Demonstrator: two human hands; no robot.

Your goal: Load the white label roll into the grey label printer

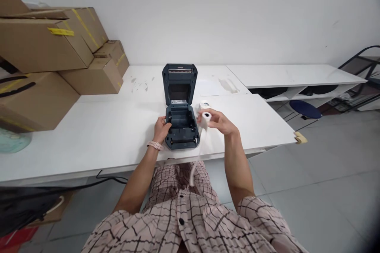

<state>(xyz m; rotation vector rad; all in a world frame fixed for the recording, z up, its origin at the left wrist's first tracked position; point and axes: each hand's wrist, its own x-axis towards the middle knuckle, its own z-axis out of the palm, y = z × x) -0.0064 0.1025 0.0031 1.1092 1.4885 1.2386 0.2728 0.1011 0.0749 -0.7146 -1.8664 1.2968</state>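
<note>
Dark printer [182,132], lid [179,77] raised, on the white surface [118,134]. The left hand [162,129] grips the printer's left edge. At the printer's right side, the right hand [222,121] pinches a white paper roll [204,121], its loose strip [192,178] trailing down. Cardboard boxes [38,43] stand left of the printer.
</note>
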